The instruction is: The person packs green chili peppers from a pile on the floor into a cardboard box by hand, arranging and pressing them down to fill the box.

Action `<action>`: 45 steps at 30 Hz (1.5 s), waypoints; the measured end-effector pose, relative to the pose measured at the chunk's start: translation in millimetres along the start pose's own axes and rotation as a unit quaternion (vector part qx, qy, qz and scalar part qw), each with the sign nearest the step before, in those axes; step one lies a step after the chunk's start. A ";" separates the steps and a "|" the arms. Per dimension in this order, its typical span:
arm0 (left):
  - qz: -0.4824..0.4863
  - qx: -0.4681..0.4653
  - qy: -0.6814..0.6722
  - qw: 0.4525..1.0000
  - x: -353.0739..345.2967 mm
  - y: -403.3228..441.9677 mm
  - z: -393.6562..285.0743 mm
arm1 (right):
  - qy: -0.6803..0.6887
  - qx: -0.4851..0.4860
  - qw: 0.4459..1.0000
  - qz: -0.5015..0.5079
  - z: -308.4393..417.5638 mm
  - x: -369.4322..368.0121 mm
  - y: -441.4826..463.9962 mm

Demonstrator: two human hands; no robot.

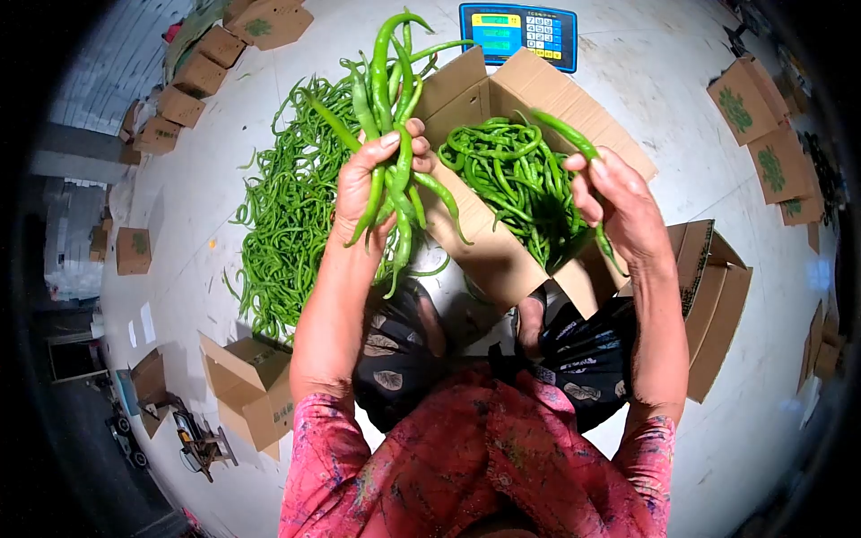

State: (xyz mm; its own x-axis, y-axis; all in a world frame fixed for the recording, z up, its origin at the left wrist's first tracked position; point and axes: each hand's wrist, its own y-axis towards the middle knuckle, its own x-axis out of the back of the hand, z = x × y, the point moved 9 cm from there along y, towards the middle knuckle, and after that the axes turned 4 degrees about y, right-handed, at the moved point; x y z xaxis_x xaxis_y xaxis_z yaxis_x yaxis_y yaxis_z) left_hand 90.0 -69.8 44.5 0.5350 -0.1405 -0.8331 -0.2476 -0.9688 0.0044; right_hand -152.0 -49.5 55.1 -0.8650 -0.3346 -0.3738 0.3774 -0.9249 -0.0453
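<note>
My left hand (369, 175) is closed around a bunch of long green chili peppers (401, 108), raised in front of the pile and beside the open box. Pinched in my right hand (619, 193) is one green chili pepper (567, 133), whose lower tip shows beneath my fingers. Between my hands stands an open cardboard box (480, 255) with green chili peppers (511, 170) inside. A large heap of green chili peppers (287, 215) lies on the floor to the left, partly hidden by my left hand and forearm.
A blue digital scale display (518, 36) stands behind the box. Open cardboard boxes sit at my lower left (247, 386) and right (717, 309). More cartons (199, 73) line the floor at the left, with others (776, 152) at the right.
</note>
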 end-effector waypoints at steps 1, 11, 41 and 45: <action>-0.001 0.000 0.027 1.000 -5.2 -1.3 1.1 | 0.012 -0.013 1.000 -0.011 -5.5 -3.2 2.7; -0.023 0.022 0.103 0.994 2.6 -5.3 19.6 | -0.253 0.004 0.967 -0.040 -29.8 -8.6 41.6; -0.074 0.093 0.310 0.943 -16.5 -23.2 86.2 | -0.049 0.059 0.987 -0.139 -35.3 -18.1 17.2; -0.117 0.098 0.203 0.967 6.6 -24.6 82.1 | -0.034 0.094 0.979 -0.180 6.2 16.3 13.9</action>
State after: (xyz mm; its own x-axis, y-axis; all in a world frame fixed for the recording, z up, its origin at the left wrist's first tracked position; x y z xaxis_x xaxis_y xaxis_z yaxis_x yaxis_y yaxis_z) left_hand 33.3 -30.2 -6.5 0.8579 -0.0280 -0.5130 -0.2075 -0.9324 -0.2960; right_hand -162.9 -68.9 54.1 -0.9533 0.0136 -0.3016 -0.0175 -0.9998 0.0103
